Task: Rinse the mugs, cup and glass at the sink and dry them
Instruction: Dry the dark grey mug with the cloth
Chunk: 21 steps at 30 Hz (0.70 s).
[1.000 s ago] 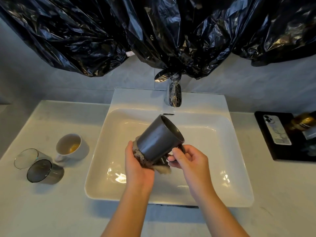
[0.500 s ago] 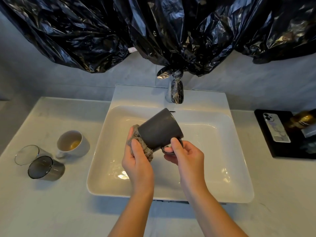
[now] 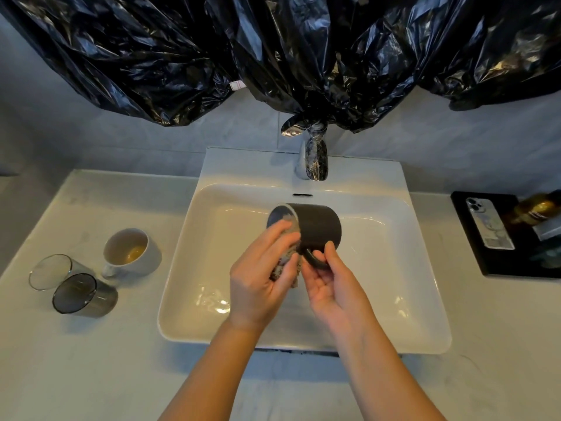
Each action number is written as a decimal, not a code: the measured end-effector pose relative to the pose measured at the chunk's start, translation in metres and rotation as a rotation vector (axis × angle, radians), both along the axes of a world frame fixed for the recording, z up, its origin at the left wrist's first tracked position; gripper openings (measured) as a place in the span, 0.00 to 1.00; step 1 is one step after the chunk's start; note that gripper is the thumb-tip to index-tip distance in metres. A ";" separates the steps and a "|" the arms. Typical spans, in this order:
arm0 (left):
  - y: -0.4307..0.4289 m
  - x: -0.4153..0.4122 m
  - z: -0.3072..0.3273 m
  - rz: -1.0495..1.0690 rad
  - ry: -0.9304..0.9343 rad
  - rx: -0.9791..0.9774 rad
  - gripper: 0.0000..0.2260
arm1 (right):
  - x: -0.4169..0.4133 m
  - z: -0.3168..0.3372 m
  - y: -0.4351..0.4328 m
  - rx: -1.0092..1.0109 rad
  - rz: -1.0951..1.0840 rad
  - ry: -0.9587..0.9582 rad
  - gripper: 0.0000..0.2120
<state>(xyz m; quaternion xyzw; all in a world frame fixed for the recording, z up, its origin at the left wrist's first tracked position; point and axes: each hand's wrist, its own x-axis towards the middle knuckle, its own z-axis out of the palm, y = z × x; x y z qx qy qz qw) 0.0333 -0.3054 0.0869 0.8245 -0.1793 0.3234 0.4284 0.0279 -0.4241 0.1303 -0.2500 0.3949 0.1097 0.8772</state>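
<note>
A dark grey mug [image 3: 318,227] lies tipped on its side above the white sink [image 3: 194,226], its mouth turned left. My right hand [image 3: 334,284] pinches the mug's handle. My left hand [image 3: 261,278] grips a beige cloth [image 3: 287,262] and presses it against the mug's rim. On the counter to the left stand a white cup [image 3: 130,252] with yellowish residue inside, a clear glass [image 3: 50,271] and a smoky grey glass [image 3: 83,294].
A chrome tap [image 3: 312,159] stands behind the basin, half under black plastic sheeting [image 3: 273,56] hanging over the wall. At the right, a black tray [image 3: 485,235] holds a phone [image 3: 488,223] and an amber bottle [image 3: 534,209]. Pale counter [image 3: 91,360] surrounds the sink.
The mug has been turned round: its mouth pointed up and right, now it faces left. My left hand moved the cloth from the mug's base to its rim.
</note>
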 end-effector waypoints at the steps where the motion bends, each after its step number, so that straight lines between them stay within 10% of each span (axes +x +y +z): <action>1: 0.004 0.001 0.001 -0.030 -0.007 0.027 0.12 | 0.001 0.001 -0.001 0.042 -0.037 0.015 0.09; 14: 0.016 0.029 0.018 -0.011 -0.097 0.032 0.15 | -0.009 0.005 0.011 0.097 0.015 0.007 0.09; 21: 0.009 0.020 0.005 0.137 0.175 -0.138 0.18 | -0.014 -0.006 0.016 -0.071 0.042 -0.021 0.11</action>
